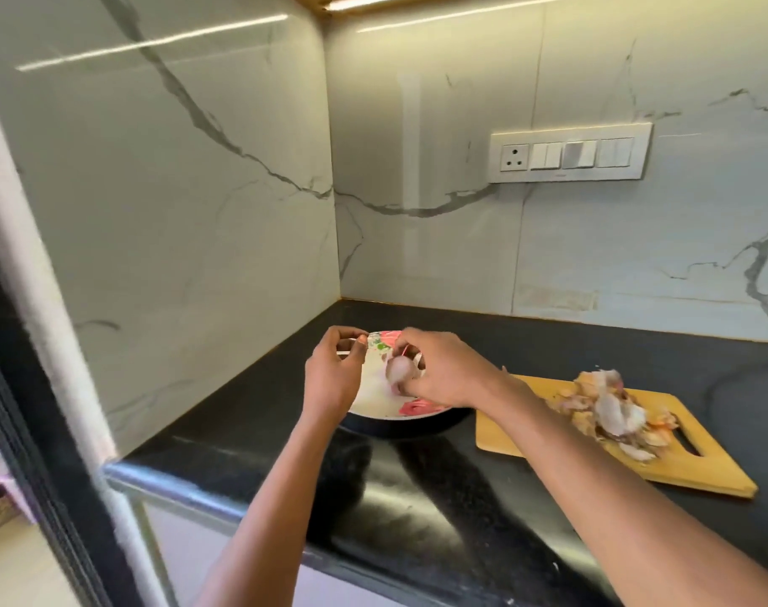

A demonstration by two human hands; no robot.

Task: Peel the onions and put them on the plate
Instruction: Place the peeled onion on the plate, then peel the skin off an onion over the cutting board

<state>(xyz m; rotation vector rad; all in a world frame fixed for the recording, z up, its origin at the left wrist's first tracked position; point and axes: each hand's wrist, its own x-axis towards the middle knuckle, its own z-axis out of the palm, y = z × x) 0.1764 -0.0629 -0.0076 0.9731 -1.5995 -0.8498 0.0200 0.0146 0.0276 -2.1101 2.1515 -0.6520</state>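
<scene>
A white plate (pixel 375 398) with red and green flower prints sits on the black counter near the corner. My right hand (pixel 443 370) reaches over the plate and grips a pale, peeled onion (pixel 397 373) just above its surface. My left hand (pixel 334 372) hovers at the plate's left rim, its fingers curled and pinching a thin strip of onion skin (pixel 359 339). Part of the plate is hidden behind both hands.
A wooden cutting board (pixel 697 464) lies to the right with a heap of onion peels (pixel 614 409) on it. Marble walls close the corner behind and to the left. A switch panel (pixel 568 153) is on the back wall. The counter's front edge (pixel 224 503) runs below my arms.
</scene>
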